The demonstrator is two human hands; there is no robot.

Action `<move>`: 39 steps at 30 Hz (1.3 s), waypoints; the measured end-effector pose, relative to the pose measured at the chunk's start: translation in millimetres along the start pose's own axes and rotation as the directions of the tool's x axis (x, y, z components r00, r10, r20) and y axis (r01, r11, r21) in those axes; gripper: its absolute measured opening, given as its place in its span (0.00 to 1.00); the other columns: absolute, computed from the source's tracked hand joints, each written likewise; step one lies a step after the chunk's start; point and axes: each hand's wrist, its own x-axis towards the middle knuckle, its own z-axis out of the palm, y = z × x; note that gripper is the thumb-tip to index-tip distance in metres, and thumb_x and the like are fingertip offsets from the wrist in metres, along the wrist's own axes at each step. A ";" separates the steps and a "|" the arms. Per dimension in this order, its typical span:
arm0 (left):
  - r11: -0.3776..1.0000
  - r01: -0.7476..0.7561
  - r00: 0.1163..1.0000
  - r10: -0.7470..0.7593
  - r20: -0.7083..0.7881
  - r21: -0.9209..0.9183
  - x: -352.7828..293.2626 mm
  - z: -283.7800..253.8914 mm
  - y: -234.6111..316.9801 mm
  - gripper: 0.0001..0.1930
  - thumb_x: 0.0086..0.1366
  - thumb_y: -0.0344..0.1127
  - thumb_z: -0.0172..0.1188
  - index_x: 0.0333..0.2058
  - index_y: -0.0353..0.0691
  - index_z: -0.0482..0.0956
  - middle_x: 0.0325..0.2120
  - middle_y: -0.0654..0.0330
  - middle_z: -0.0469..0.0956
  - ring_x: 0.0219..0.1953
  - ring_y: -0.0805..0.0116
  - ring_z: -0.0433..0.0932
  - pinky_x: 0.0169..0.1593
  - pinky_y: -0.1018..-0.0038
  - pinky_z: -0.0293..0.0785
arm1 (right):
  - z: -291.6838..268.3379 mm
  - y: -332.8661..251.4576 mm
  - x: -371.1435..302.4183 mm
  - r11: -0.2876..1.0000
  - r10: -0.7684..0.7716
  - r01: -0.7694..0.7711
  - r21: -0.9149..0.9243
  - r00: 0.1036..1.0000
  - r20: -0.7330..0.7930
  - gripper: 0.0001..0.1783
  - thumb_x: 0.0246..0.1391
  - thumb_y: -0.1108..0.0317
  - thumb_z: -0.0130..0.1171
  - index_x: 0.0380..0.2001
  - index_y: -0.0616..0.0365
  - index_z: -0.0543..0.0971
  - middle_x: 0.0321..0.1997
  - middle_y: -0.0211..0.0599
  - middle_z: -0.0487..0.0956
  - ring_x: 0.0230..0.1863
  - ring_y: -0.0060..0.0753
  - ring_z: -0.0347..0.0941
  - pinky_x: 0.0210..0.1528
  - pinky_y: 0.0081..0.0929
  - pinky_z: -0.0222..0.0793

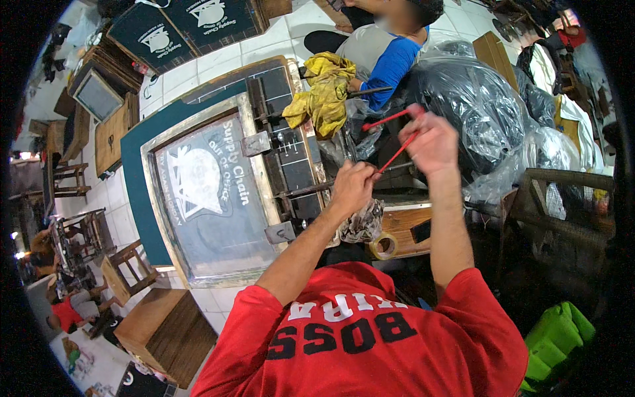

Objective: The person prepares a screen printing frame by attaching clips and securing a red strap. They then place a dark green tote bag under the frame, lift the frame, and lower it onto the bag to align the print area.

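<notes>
My right hand (431,142) is raised and slightly blurred, its fingers closed on a thin red strip (397,153). One length of the strip slants down to my left hand (354,187), whose fingers are closed at its lower end. Another red length sticks out leftward from the right hand; the frame does not show whether it is cord or something stiffer. Left of my hands, a printing screen (259,198) with white lettering and a drawing sits in metal hinge clamps (279,231). Beneath it lies a dark green board (135,152).
A yellow cloth (324,92) drapes over the clamp bars. By my left forearm are a crumpled rag (364,223), a tape roll (383,246) and a dark flat object (421,231). Another person's blue sleeve (395,69) is close ahead, beside large plastic-wrapped bundles (473,109).
</notes>
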 end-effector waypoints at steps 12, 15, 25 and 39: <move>0.988 -0.151 0.989 0.151 0.006 -0.023 -83.6 -32.5 18.6 0.05 0.62 0.31 0.61 0.32 0.36 0.80 0.40 0.55 0.77 0.49 0.51 0.71 0.53 0.59 0.68 | -34.3 -214.4 -108.7 0.903 -0.338 0.368 0.222 0.927 -0.165 0.25 0.66 0.64 0.49 0.57 0.75 0.64 0.40 0.42 0.73 0.35 0.31 0.66 0.37 0.27 0.65; 0.959 -0.282 0.959 0.282 0.035 -0.013 -111.7 -35.8 11.1 0.07 0.65 0.32 0.57 0.31 0.34 0.78 0.33 0.52 0.78 0.44 0.50 0.75 0.48 0.60 0.70 | -54.9 -204.2 -140.5 0.890 -0.456 0.454 -0.047 0.888 -0.060 0.22 0.70 0.62 0.46 0.57 0.70 0.66 0.34 0.30 0.68 0.29 0.21 0.59 0.31 0.22 0.58; 0.843 0.343 0.929 -0.369 0.018 -0.414 -76.2 7.9 -9.4 0.20 0.74 0.48 0.49 0.43 0.35 0.79 0.22 0.60 0.73 0.25 0.68 0.70 0.32 0.68 0.67 | -44.7 81.9 -184.7 0.400 -0.242 -0.031 -0.916 0.960 -0.139 0.15 0.67 0.58 0.50 0.37 0.57 0.80 0.20 0.23 0.68 0.16 0.15 0.63 0.14 0.16 0.58; 0.595 0.508 0.848 -0.471 0.242 -0.623 3.0 21.4 -14.3 0.16 0.70 0.43 0.59 0.52 0.43 0.82 0.19 0.71 0.72 0.15 0.82 0.59 0.18 0.79 0.54 | -22.2 195.4 -160.2 0.865 -0.050 -0.189 -0.465 0.890 -0.454 0.13 0.71 0.61 0.43 0.43 0.58 0.74 0.25 0.27 0.68 0.16 0.25 0.68 0.13 0.31 0.71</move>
